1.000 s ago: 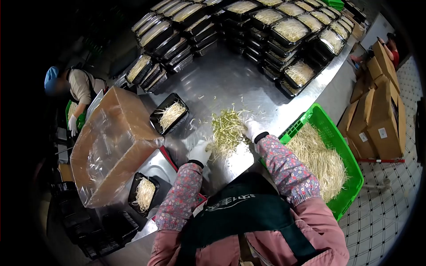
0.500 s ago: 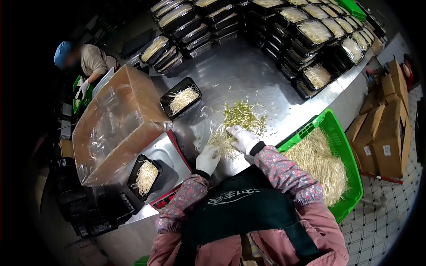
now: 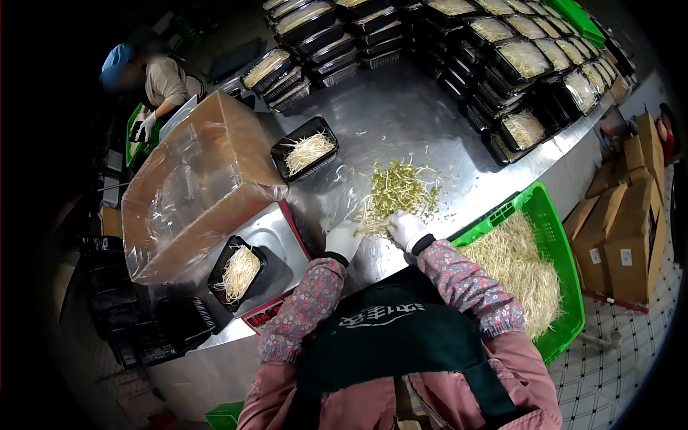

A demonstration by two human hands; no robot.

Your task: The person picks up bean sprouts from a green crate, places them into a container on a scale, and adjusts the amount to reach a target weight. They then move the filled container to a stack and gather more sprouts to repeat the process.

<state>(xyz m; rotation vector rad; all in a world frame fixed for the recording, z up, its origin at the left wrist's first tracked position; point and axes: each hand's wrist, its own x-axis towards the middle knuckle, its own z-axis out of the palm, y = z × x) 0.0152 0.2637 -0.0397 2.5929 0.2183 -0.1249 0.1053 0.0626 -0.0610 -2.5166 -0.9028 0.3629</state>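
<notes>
A loose pile of bean sprouts (image 3: 400,188) with green tops lies on the metal table (image 3: 387,107). My right hand (image 3: 407,228), in a white glove, is closed on sprouts at the pile's near edge. At the near left of the pile is my gloved left hand (image 3: 345,238), beside the sprout ends; its fingers are blurred. One black tray with white sprouts (image 3: 308,152) stands on the table beyond my left hand. Another filled black tray (image 3: 239,274) rests on the scale (image 3: 276,236) to the left.
A plastic-lined cardboard box (image 3: 208,179) stands at the left. At the right is a green crate (image 3: 571,287) full of sprouts. Stacked filled trays (image 3: 523,57) line the far side. Another person (image 3: 166,86) works at the far left; brown cartons (image 3: 622,229) stand at the right.
My right hand has closed and moved slightly right. My left hand has shifted a little up and right. The view has shifted slightly, and the other person's hands have moved.
</notes>
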